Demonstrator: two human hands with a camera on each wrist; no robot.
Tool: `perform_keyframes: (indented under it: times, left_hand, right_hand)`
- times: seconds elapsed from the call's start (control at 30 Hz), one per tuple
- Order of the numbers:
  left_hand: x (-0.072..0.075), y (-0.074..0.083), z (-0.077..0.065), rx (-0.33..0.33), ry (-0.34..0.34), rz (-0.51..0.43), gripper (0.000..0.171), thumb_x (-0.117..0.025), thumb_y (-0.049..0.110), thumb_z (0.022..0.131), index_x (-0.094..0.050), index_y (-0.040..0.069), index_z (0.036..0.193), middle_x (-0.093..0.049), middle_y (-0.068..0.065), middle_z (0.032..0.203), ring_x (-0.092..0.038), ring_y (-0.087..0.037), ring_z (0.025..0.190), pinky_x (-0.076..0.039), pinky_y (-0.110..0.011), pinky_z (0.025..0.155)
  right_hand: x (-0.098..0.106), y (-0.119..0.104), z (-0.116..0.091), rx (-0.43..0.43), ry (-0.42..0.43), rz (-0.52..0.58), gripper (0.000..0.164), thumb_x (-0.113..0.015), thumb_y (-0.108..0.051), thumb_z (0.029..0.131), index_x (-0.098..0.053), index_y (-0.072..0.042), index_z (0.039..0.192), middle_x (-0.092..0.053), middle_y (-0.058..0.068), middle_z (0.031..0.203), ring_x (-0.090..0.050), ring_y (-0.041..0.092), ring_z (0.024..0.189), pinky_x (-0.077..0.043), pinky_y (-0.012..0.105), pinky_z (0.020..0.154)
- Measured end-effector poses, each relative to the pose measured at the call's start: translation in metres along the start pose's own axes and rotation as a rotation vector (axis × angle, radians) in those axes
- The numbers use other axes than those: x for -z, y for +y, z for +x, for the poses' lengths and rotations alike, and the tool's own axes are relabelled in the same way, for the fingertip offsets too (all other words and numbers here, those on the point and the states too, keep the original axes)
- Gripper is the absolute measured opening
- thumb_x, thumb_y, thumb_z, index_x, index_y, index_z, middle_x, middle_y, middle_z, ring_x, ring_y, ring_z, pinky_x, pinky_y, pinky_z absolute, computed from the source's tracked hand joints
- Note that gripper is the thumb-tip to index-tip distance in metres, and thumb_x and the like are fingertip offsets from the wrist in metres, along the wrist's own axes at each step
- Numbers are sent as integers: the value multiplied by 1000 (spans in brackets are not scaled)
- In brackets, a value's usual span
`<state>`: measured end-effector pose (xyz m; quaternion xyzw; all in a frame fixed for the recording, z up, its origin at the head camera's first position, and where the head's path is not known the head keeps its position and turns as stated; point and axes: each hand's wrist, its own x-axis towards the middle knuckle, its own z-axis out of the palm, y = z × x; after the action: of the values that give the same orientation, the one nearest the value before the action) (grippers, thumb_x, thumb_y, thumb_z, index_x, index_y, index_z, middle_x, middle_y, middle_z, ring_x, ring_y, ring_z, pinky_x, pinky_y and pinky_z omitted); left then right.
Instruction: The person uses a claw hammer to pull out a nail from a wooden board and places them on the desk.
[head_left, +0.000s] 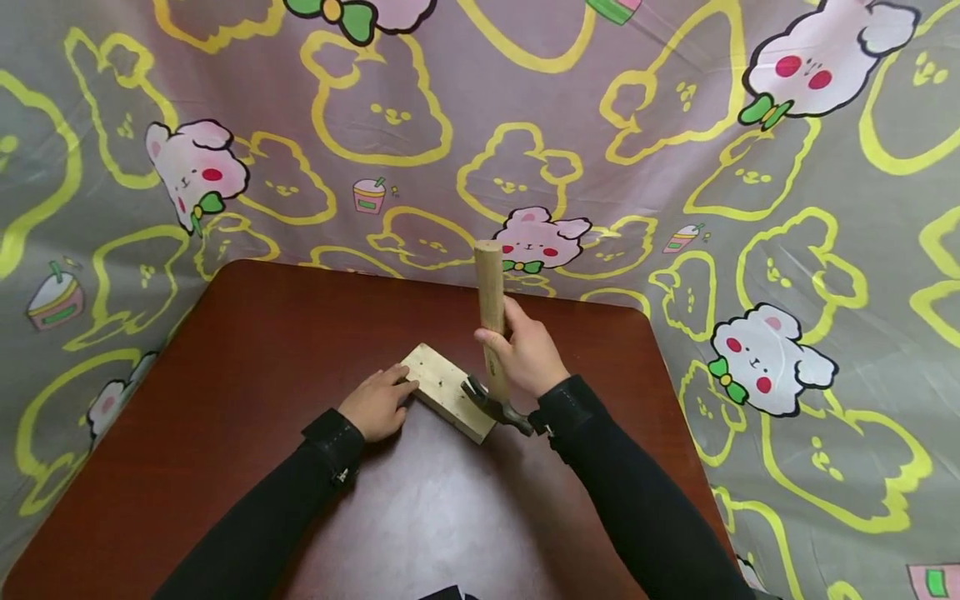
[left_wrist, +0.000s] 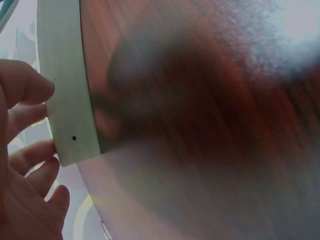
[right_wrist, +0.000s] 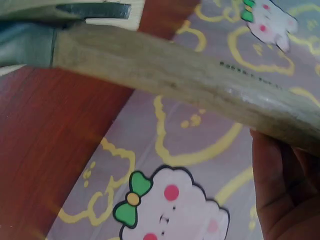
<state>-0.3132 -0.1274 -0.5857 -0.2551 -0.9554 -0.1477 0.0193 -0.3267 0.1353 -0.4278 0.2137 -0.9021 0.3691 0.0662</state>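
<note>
My right hand (head_left: 528, 354) grips the wooden handle of a claw hammer (head_left: 491, 283), which stands nearly upright with its butt end up. The dark hammer head is low at the right end of a pale wooden block (head_left: 435, 377) and overlaps it in the head view. Small dark spots and a short nail-like piece show on the block's top. My left hand (head_left: 377, 404) rests its fingertips on the block's left end. In the left wrist view, fingers (left_wrist: 30, 82) touch one long edge of the block. The right wrist view shows the handle crossing above the table.
The block lies on a reddish-brown table (head_left: 300, 325) with rounded far corners. A printed cloth (head_left: 390, 108) with yellow outlines and cartoon animals hangs behind and on both sides. Light glares off the table's near part.
</note>
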Motion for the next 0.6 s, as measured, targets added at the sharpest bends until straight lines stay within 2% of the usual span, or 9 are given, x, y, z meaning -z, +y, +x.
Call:
perform_keyframes:
  times: [0.1,0.33,0.6]
  left_hand:
    - [2,-3,0,8,-16,-22,49,-65,13,88,-57,7,136,-43,-21,145,-37,-34,136,-31,-48,110]
    - [2,-2,3,-13,-3,-39,48,-64,12,86,-59,5,133,-44,-22,143,-38,-36,135,-32,-52,108]
    - [2,-4,0,15,-34,-32,47,-64,12,88,-59,7,134,-43,-21,144,-37,-37,135,-32,-53,108]
  right_hand:
    - [-10,-6,13,3,-47,-27,55,-63,-36,94,-44,-14,140,-67,9,102,-67,20,85,-56,39,73]
    - [-29,-13,30,-19,-116,-101,56,-62,-37,94,-43,-15,142,-66,6,96,-67,20,82,-55,37,70]
    - [-44,-20,46,-27,-174,-133,56,-61,-39,95,-42,-17,142,-64,4,94,-66,18,80,-54,35,68]
